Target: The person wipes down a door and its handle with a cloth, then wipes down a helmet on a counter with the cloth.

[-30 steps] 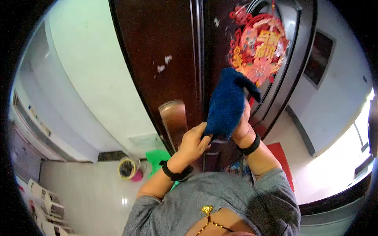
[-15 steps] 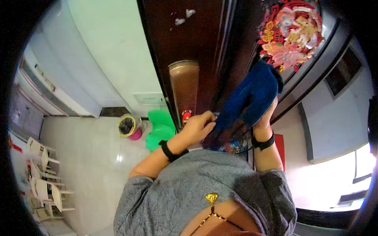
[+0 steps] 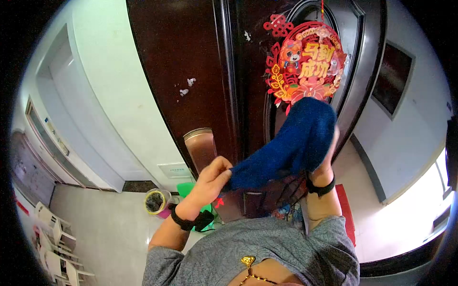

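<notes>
The left hand [image 3: 211,182] is pinching the left end of a dark-blue fabric cloth [image 3: 281,153] before the dark-brown door [image 3: 183,52], perhaps risking slippage if tugging hard, the partly hidden right hand's [image 3: 327,164] grip being impossible to tell.

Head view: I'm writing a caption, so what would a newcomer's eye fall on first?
Probably the red hanging decoration on the dark door, upper right. Just below it, a blue cloth runs from the left hand to the right hand, which it partly hides. A gold pendant shines at bottom centre.
</notes>
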The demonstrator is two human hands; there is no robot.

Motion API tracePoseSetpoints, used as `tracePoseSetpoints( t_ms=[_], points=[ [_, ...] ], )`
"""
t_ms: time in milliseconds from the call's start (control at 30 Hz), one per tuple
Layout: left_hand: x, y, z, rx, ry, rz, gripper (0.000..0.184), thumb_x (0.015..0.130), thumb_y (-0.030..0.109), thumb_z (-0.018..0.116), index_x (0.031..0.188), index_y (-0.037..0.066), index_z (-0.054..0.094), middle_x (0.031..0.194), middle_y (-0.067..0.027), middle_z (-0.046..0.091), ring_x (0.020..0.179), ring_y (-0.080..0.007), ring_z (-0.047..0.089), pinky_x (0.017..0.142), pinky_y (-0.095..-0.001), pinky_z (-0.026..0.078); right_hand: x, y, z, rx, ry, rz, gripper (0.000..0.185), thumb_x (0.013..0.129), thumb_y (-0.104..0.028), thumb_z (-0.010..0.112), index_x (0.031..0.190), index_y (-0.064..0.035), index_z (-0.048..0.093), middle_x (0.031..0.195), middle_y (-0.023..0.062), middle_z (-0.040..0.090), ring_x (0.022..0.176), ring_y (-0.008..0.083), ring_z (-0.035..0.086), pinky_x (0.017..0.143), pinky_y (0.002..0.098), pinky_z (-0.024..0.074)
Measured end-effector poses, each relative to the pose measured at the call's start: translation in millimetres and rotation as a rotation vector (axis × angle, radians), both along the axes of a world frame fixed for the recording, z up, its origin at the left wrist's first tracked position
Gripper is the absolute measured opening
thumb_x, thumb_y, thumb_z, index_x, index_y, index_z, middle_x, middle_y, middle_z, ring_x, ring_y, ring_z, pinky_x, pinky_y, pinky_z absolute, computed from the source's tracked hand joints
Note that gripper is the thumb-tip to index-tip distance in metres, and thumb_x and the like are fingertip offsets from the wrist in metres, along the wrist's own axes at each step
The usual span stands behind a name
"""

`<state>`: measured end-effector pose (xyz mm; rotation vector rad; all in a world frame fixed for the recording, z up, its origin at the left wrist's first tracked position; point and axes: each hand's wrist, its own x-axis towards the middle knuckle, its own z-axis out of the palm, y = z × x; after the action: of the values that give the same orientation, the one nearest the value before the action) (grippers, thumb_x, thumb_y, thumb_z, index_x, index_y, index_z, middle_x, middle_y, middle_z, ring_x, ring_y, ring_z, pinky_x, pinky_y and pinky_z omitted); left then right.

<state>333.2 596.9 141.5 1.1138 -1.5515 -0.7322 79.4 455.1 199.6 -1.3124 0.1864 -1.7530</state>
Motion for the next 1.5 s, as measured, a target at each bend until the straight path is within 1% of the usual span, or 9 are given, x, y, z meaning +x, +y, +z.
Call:
tracePoseSetpoints(
  t_ms=[200, 300, 467, 667, 733, 767, 1200, 1333, 1500],
  points=[
    [-5, -2, -103, 0.236, -0.186, -0.299, 0.018, 0.096, 0.020, 0.061, 0.101, 0.005, 0.053, 0.093, -0.0018, 0.054, 0.088, -0.0116, 0.052, 0.078, -0.0278, 0.045, 39, 5, -49, 0.556, 0.083, 0.652, 0.026, 0.101, -0.028, 0.047, 0.098, -0.0079, 0.063, 0.083, 0.0005, 0.063, 0.073, 0.0126, 0.059, 0.068, 0.0287, 0.0514],
    [14, 9, -159, 0.341, -0.269, -0.241, 0.024, 0.095, 0.025, 0.064, 0.103, 0.005, 0.054, 0.089, -0.0010, 0.055, 0.084, -0.0123, 0.053, 0.075, -0.0289, 0.046, 49, -7, -109, -0.101, 0.680, 0.080, 0.017, 0.100, -0.013, 0.047, 0.100, -0.0043, 0.062, 0.090, 0.0026, 0.064, 0.080, 0.0149, 0.061, 0.073, 0.0295, 0.0528],
    [37, 38, -137, 0.627, 0.141, -0.202, 0.039, 0.091, 0.033, 0.070, 0.116, 0.006, 0.058, 0.094, -0.0010, 0.061, 0.086, -0.0131, 0.056, 0.077, -0.0304, 0.048, 38, -12, -85, 0.170, 0.329, 0.311, 0.017, 0.094, -0.003, 0.058, 0.111, -0.0012, 0.059, 0.098, 0.0052, 0.066, 0.088, 0.0147, 0.063, 0.079, 0.0294, 0.0521],
    [72, 0, -204, 0.448, -0.662, 0.010, 0.068, 0.078, 0.041, 0.077, 0.129, 0.001, 0.058, 0.119, -0.0228, 0.066, 0.106, -0.0368, 0.064, 0.093, -0.0429, 0.049, 90, -2, -109, -0.299, 0.830, 0.080, 0.036, 0.087, -0.012, 0.068, 0.120, -0.0043, 0.054, 0.099, 0.0198, 0.063, 0.085, 0.0318, 0.066, 0.075, 0.0370, 0.0525],
    [68, 12, -205, 0.499, -0.850, 0.090, 0.057, 0.077, 0.038, 0.075, 0.119, 0.001, 0.063, 0.111, -0.0240, 0.067, 0.100, -0.0401, 0.065, 0.086, -0.0466, 0.050, 95, 16, -118, -0.185, 1.010, 0.149, 0.034, 0.092, -0.016, 0.068, 0.120, -0.0021, 0.055, 0.086, 0.0072, 0.058, 0.075, 0.0104, 0.055, 0.069, 0.0279, 0.0480],
    [77, 17, -221, 0.483, -1.024, 0.039, 0.044, 0.079, 0.033, 0.073, 0.107, 0.000, 0.066, 0.101, -0.0253, 0.068, 0.094, -0.0412, 0.065, 0.080, -0.0474, 0.051, 99, 17, -127, -0.214, 0.944, 0.115, 0.035, 0.088, -0.020, 0.071, 0.113, -0.0011, 0.056, 0.080, 0.0176, 0.062, 0.070, 0.0307, 0.064, 0.066, 0.0380, 0.0522],
    [122, 64, -52, -0.020, -0.741, 0.760, 0.022, 0.082, 0.013, 0.061, 0.101, 0.002, 0.064, 0.103, -0.0200, 0.063, 0.099, -0.0404, 0.059, 0.085, -0.0485, 0.047, 95, 31, -66, -0.089, 0.325, 0.436, 0.078, 0.085, 0.000, 0.068, 0.152, -0.0033, 0.028, 0.114, 0.0062, 0.057, 0.081, 0.0068, 0.048, 0.072, 0.0213, 0.0437],
    [170, -15, -50, -0.325, -0.067, 0.552, 0.045, 0.099, 0.012, 0.049, 0.144, 0.011, 0.049, 0.126, -0.0102, 0.064, 0.106, -0.0204, 0.060, 0.092, -0.0305, 0.046, 125, 54, -51, -0.224, 0.393, 0.435, 0.081, 0.084, 0.001, 0.069, 0.153, -0.0041, 0.027, 0.117, 0.0086, 0.056, 0.079, 0.0067, 0.047, 0.070, 0.0216, 0.0454],
    [178, -73, -63, -0.131, 0.631, 0.121, 0.045, 0.101, 0.033, 0.053, 0.140, 0.010, 0.049, 0.115, -0.0052, 0.063, 0.102, -0.0154, 0.058, 0.090, -0.0285, 0.046, 158, 91, -57, -0.256, 0.619, 0.525, 0.082, 0.086, -0.002, 0.069, 0.154, -0.0051, 0.024, 0.119, 0.0111, 0.057, 0.074, 0.0070, 0.050, 0.067, 0.0219, 0.0457]
  ],
)
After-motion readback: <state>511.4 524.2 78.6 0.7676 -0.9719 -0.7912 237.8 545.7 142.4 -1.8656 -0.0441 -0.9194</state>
